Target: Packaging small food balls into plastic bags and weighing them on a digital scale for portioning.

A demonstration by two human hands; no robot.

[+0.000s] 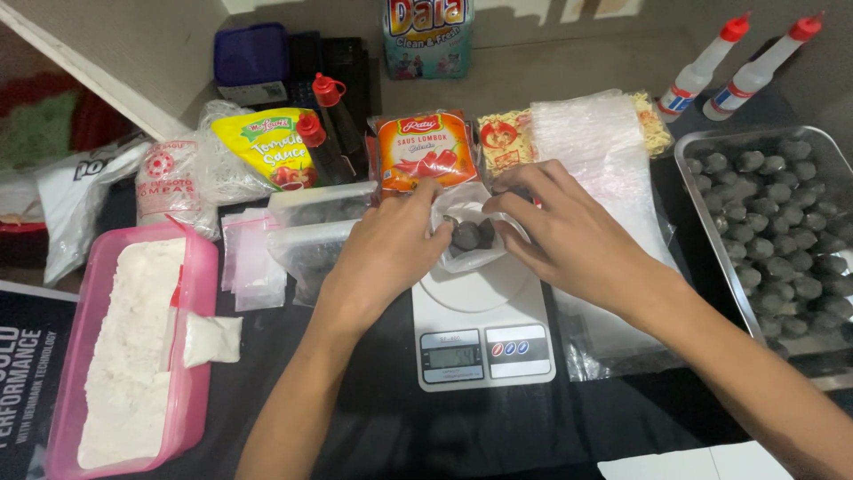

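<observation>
Clear plastic was what we held: a small bag [469, 233] of dark grey balls, sitting on the white kitchen scale [482, 329] at the middle of the table. Our left hand [384, 253] pinched the bag's left edge between thumb and fingers, and our right hand [558, 229] clamped the right edge, so both hands were closed on the plastic. How many balls lay inside we could not tell, for our fingers covered most of the bag, and the scale's display was too blurred to make out. The metal tray [702, 227] of grey balls ran off the right edge. Packed bags [313, 233] to the left of the scale showed only dim dark shapes. We worked on a black cloth [373, 418], with a pink tub [200, 356] of white powder at the left, sauce packets [425, 149] behind the scale, and two squeeze bottles [702, 71] against a plain grey wall at the back.
</observation>
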